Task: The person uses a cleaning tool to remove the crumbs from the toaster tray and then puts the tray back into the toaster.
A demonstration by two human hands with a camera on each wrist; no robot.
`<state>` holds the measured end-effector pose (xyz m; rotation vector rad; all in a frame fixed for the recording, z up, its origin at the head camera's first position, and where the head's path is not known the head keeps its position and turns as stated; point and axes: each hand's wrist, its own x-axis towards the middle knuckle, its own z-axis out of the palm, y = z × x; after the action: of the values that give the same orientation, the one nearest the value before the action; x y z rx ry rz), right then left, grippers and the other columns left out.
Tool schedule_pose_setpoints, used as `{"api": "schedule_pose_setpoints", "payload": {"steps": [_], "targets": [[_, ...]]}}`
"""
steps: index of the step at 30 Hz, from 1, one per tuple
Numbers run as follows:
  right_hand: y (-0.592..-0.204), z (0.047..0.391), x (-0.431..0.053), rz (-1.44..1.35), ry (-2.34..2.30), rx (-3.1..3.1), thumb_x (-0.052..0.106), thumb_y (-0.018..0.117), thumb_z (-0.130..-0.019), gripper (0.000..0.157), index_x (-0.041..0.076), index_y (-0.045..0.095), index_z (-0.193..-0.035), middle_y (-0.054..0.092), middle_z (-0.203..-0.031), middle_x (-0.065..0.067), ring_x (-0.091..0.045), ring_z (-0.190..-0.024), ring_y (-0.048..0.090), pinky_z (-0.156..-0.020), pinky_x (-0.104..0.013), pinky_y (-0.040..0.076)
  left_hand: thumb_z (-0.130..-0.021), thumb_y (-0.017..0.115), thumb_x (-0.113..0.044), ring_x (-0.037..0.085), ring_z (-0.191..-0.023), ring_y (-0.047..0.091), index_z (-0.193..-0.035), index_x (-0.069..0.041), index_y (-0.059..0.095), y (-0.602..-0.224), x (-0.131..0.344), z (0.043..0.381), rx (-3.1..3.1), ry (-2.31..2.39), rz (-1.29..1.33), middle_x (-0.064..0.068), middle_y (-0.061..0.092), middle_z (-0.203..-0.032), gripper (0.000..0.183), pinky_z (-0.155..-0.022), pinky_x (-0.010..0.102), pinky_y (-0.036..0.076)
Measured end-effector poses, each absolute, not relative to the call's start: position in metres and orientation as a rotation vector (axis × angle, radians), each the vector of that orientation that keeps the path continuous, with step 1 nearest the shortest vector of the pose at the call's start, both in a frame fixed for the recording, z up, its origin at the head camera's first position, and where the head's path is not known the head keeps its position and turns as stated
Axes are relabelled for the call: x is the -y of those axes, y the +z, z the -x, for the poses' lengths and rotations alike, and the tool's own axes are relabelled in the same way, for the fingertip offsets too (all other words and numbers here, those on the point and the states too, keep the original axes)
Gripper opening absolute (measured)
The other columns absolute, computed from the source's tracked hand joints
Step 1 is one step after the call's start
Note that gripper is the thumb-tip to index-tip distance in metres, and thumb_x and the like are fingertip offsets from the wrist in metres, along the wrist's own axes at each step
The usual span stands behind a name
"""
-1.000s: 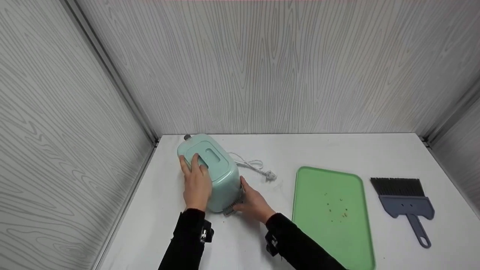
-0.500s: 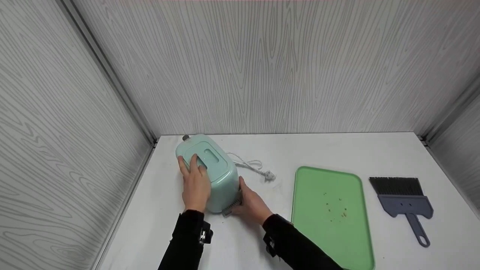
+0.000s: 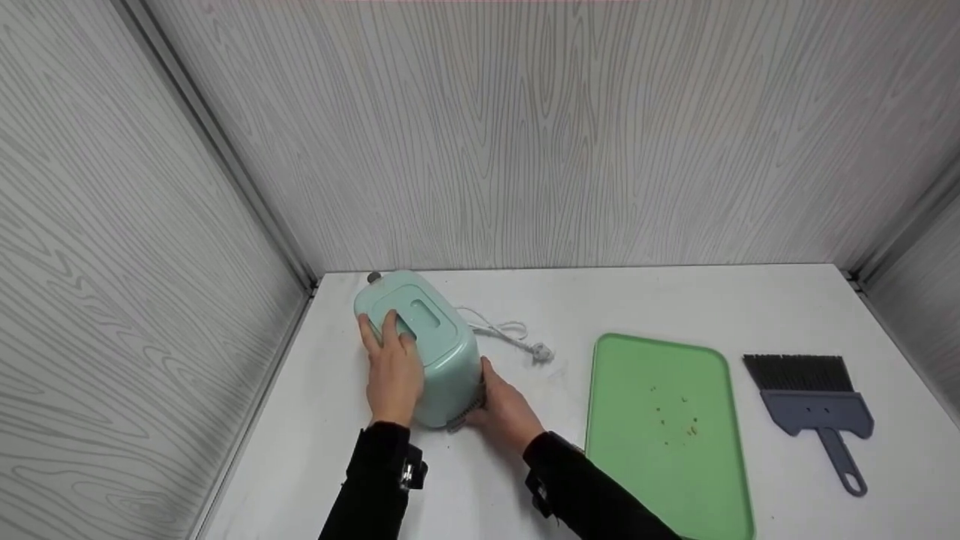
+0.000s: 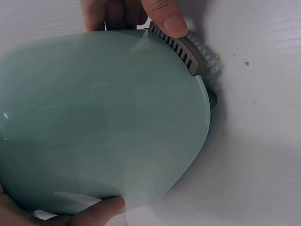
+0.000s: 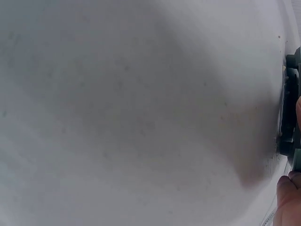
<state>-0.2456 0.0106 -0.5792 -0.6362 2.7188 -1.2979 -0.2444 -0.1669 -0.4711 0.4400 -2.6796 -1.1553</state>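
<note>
A mint-green toaster [image 3: 450, 379] with a lidded top stands at the table's left side, its grey slatted base edge [image 4: 184, 51] showing in the left wrist view. My left hand [image 3: 394, 379] holds its top and left side, fingertips by the recessed slots in the lid and thumb against the body. At the near right end my right hand [image 3: 510, 412] grips the base, its thumb over the grey slats and the other fingers partly hidden behind the body. Dark feet [image 5: 290, 61] under the base show at the right wrist view's edge; whether they touch the table I cannot tell.
A white cord with a plug [image 3: 541, 352] lies behind the toaster. To the right is a green tray [image 3: 660, 480] with several crumbs, then a grey-blue brush [image 3: 816, 411] with black bristles. Loose crumbs [image 4: 246, 63] dot the table. Wood-grain panels [image 3: 525, 135] enclose the back and sides.
My right hand has closed in on the toaster's base, its thumb tucking further under the lower edge. The left hand and the toaster have hardly moved.
</note>
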Motion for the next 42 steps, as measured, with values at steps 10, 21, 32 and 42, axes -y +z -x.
{"api": "schedule_pose_setpoints", "payload": {"steps": [10,21,32,42], "targets": [[-0.583,0.248,-0.009,0.636,-1.302,-2.753,0.02,0.082,-0.088,0.094,-0.009,0.026,-0.157,0.046,-0.154,-0.027,-0.04,-0.14,0.049,-0.117,-0.049,0.04,-0.111,0.025,-0.029,0.037,-0.114,0.057,-0.165,-0.019,0.023,-0.471,0.167,0.245,2.676,-1.138,-0.43,0.014,-0.011,-0.173,0.055,-0.056,0.035,0.043],[-0.586,0.245,-0.004,0.65,-1.317,-2.814,0.016,0.081,-0.087,0.087,-0.011,0.031,-0.154,0.053,-0.147,-0.03,-0.042,-0.133,0.055,-0.113,-0.05,0.044,-0.111,0.025,-0.029,0.034,-0.095,0.059,-0.165,-0.02,0.023,-0.472,0.169,0.244,2.685,-1.125,-0.448,0.013,-0.011,-0.173,0.055,-0.054,0.033,0.041],[-0.585,0.248,0.002,0.689,-1.262,-2.899,0.019,0.082,-0.083,0.076,-0.003,0.041,-0.143,0.067,-0.124,-0.024,-0.038,-0.115,0.067,-0.101,-0.048,0.053,-0.111,0.025,-0.029,0.035,-0.097,0.059,-0.166,-0.02,0.021,-0.469,0.173,0.246,2.708,-1.109,-0.466,0.013,-0.012,-0.173,0.055,-0.056,0.034,0.042],[-0.586,0.25,0.0,0.704,-1.234,-2.918,0.02,0.082,-0.085,0.072,-0.001,0.042,-0.14,0.069,-0.12,-0.021,-0.036,-0.111,0.068,-0.096,-0.047,0.055,-0.111,0.024,-0.029,0.034,-0.095,0.059,-0.165,-0.021,0.022,-0.471,0.172,0.245,2.697,-1.114,-0.459,0.013,-0.011,-0.173,0.055,-0.054,0.033,0.041]]}}
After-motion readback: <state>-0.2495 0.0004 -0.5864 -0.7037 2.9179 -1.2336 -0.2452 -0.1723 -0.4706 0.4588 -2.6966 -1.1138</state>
